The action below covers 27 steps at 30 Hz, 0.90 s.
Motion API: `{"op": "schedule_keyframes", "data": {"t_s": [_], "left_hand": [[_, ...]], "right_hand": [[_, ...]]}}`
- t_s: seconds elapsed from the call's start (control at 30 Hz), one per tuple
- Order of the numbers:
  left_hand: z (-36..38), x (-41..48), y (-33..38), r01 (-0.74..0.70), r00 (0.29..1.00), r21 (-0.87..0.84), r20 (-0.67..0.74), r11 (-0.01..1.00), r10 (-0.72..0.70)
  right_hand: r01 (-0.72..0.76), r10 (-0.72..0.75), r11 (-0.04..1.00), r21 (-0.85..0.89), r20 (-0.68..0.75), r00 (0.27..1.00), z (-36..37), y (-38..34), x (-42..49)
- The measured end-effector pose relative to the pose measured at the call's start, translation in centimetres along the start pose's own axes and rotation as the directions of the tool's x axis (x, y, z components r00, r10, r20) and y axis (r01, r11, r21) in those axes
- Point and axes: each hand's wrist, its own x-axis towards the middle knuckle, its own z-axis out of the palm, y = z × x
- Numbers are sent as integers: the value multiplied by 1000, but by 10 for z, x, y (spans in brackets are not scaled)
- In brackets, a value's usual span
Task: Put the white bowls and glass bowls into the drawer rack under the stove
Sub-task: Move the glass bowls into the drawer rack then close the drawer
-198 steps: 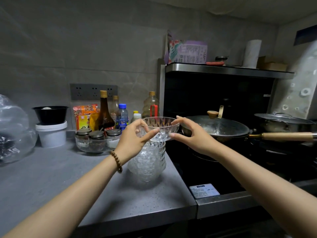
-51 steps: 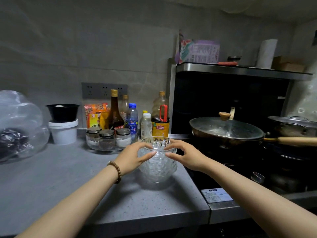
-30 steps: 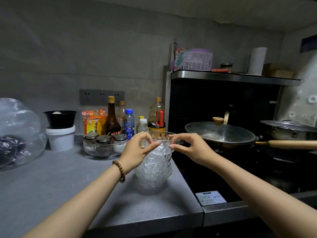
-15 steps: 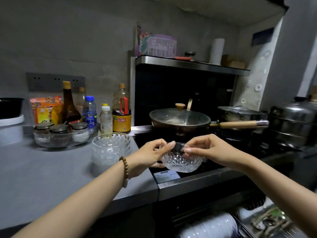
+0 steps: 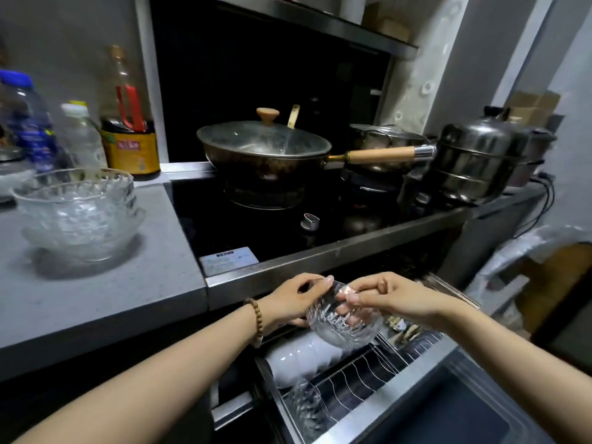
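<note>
Lowered from stove height, the left hand point(image 5: 288, 302) and right hand point(image 5: 394, 296) now pinch opposite rims of one glass bowl point(image 5: 346, 328) held between them, just above the open drawer rack point(image 5: 355, 376) where white bowls point(image 5: 301, 354) stand on edge, under the black stove point(image 5: 256, 225) and beside the grey counter point(image 5: 112, 283) bearing the stacked glass bowls point(image 5: 77, 213).

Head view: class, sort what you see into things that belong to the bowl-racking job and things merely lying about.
Job: held glass bowl, left hand, right hand, glass bowl stack, white bowls, drawer rack.
Lying about: lidded wok, steel steamer, oil bottle, water bottle.
</note>
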Motion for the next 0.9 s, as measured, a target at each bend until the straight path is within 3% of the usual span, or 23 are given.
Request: {"op": "schedule_keyframes", "data": {"t_s": [0.13, 0.23, 0.33, 0.47, 0.7, 0.9], "left_hand": [[16, 18, -30, 50, 994, -36, 97, 998, -46], [24, 28, -55, 72, 995, -44, 76, 996, -68], [25, 36, -82, 150, 989, 56, -5, 987, -149], [19, 36, -124, 139, 990, 260, -45, 956, -132], [23, 31, -184, 77, 997, 649, -28, 757, -77], [35, 35, -214, 92, 991, 789, -17, 607, -129]], "right_hand": [[-92, 93, 993, 80, -8, 996, -1, 34, 6], [-161, 166, 975, 152, -24, 986, 2, 58, 13], [-241, 262, 937, 254, -51, 964, 7, 81, 21], [-329, 369, 893, 307, -79, 926, 13, 108, 33], [-479, 547, 787, 388, -82, 833, 16, 147, 52], [-627, 675, 705, 330, -42, 737, 19, 178, 74]]}}
